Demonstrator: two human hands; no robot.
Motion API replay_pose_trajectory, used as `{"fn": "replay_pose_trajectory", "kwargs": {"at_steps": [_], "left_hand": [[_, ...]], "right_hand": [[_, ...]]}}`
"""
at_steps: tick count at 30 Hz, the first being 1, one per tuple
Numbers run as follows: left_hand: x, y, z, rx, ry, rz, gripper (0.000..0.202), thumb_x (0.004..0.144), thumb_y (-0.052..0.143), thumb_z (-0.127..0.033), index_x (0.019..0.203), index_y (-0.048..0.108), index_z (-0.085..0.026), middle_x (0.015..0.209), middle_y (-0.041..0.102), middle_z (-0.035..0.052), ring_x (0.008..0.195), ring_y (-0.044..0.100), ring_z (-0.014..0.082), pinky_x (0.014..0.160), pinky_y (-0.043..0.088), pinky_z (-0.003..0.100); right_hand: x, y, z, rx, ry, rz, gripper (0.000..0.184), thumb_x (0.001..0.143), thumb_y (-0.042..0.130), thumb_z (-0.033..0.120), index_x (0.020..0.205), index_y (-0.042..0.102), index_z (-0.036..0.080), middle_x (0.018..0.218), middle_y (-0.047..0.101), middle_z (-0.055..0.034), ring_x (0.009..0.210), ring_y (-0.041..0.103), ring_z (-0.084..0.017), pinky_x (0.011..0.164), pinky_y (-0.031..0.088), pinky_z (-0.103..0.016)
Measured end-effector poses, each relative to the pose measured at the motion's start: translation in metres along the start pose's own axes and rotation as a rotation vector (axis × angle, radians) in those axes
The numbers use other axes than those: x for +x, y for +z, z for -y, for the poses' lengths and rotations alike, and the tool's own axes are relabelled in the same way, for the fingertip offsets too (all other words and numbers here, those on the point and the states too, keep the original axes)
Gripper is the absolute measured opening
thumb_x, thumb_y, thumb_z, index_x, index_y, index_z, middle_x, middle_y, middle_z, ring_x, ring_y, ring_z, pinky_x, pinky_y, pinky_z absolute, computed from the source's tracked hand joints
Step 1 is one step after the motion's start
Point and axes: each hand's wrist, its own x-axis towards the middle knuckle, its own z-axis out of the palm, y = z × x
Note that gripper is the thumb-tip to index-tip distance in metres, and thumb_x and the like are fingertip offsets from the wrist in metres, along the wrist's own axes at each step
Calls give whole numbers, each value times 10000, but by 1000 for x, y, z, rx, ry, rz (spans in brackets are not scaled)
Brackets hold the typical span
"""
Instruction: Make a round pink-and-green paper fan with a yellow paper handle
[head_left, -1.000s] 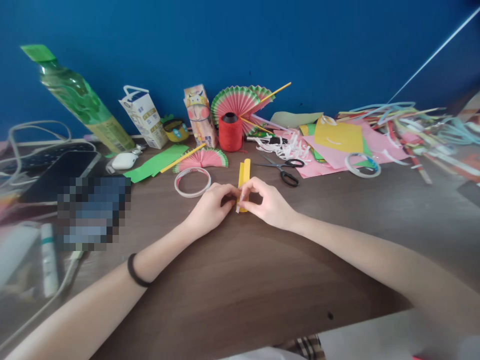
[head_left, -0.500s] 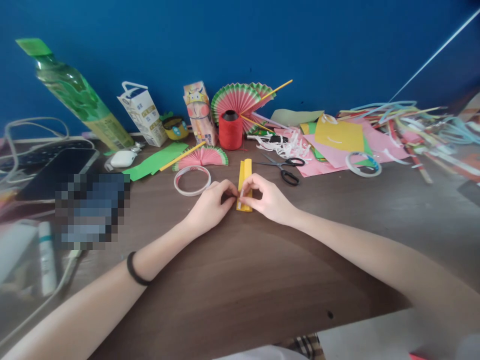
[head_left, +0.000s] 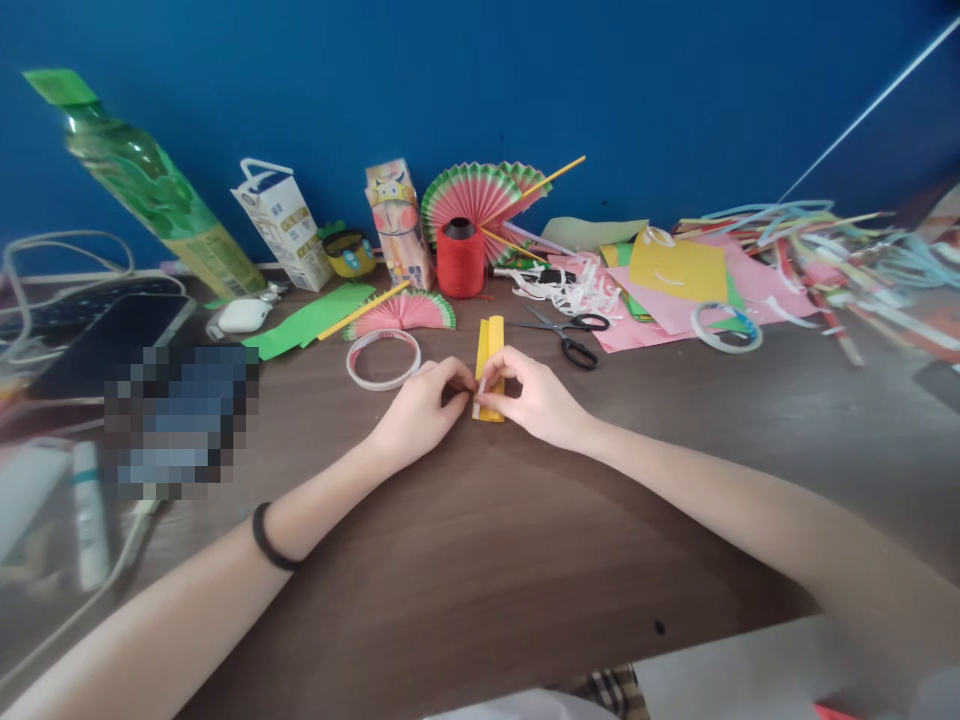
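A folded strip of yellow paper (head_left: 492,338) lies upright in view on the brown table. Along its lower left edge runs a narrow white strip (head_left: 478,408) that looks like tape. My left hand (head_left: 421,408) has thumb and forefinger pinched together at the paper's left edge. From the other side my right hand (head_left: 534,400) reaches over the paper, its thumb and forefinger closed around the white strip. The fingertips of both hands nearly meet. A roll of tape (head_left: 385,384) is just beyond my left hand. Black-handled scissors (head_left: 577,352) lie beyond my right hand.
At the back stand a green bottle (head_left: 142,180), a milk carton (head_left: 289,225), a decorated box (head_left: 397,225), a red thread spool (head_left: 460,265) and pleated paper fans (head_left: 457,190). Coloured paper (head_left: 675,270) and another tape roll (head_left: 724,345) lie right; phones and cables sit left.
The view has shifted very slightly. Both hands keep their pinch at the yellow paper, with almost no visible movement.
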Motion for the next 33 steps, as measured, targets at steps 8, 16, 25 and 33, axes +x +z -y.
{"fn": "replay_pose_trajectory", "kwargs": {"at_steps": [8, 16, 25, 33], "left_hand": [[0, 1, 0, 7, -7, -6, 115, 756, 500, -109, 817, 547, -195, 804, 619, -9, 799, 566, 149, 742, 447, 287], [0, 0, -1, 6, -22, -9, 111, 755, 497, -118, 812, 546, -201, 802, 622, -9, 797, 571, 154, 739, 453, 296], [1, 2, 1, -7, -21, -8, 131, 747, 480, -108, 816, 542, -201, 815, 616, -1, 812, 574, 160, 754, 460, 309], [0, 1, -1, 7, -19, -8, 130, 736, 479, -113, 813, 537, -200, 807, 613, -3, 808, 574, 161, 747, 461, 306]], "right_hand": [[0, 0, 1, -37, 26, -10, 177, 752, 638, 181, 799, 470, 209, 787, 648, 9, 780, 629, -154, 798, 437, -341], [1, 0, 2, -48, 24, -4, 187, 747, 637, 174, 789, 460, 217, 777, 645, 17, 778, 632, -154, 800, 439, -339], [1, 0, 2, -100, 9, 0, 190, 748, 646, 166, 790, 466, 213, 788, 655, 24, 776, 633, -148, 838, 409, -339], [0, 0, 3, -134, 9, 3, 163, 758, 634, 172, 791, 479, 209, 818, 659, 14, 818, 633, -161, 851, 390, -356]]}}
